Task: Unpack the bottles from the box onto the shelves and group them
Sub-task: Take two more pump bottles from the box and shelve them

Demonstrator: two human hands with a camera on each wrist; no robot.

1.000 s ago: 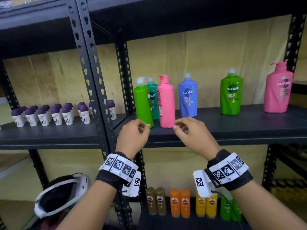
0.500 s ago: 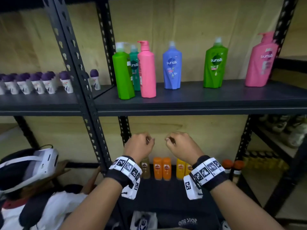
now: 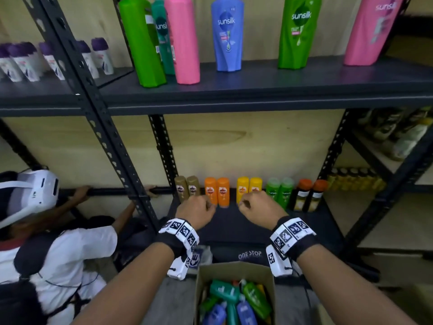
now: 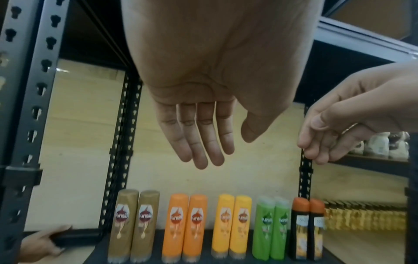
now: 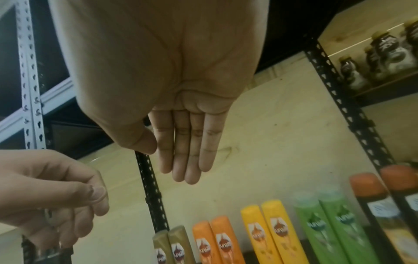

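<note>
An open cardboard box [image 3: 235, 269] stands below me, holding several green, teal and blue bottles [image 3: 234, 299] lying inside. Both hands hover empty above it, in front of the lower shelf [image 3: 234, 231]. My left hand [image 3: 196, 212] [image 4: 203, 142] and my right hand [image 3: 255, 207] [image 5: 185, 151] hang with relaxed fingers, touching nothing. Behind them stand pairs of small brown [image 3: 187, 188], orange [image 3: 216, 192], yellow [image 3: 248, 187] and green bottles [image 3: 280, 191]. The upper shelf [image 3: 257, 90] carries tall green [image 3: 143, 41], pink [image 3: 182, 41], blue [image 3: 227, 34], green [image 3: 297, 31] and pink bottles [image 3: 372, 31].
Another person in a white headset [image 3: 30, 195] crouches at the left, hands on the low shelf rail. A perforated black upright [image 3: 98, 127] divides the racks. Purple-capped roll-ons [image 3: 23, 62] fill the left shelf. Two dark orange-capped bottles [image 3: 309, 195] and a rack of jars stand at the right.
My view has dropped from the upper shelf to the lower one. Both hands came down from the upper shelf's edge to the lower shelf, still empty. The box has come into sight.
</note>
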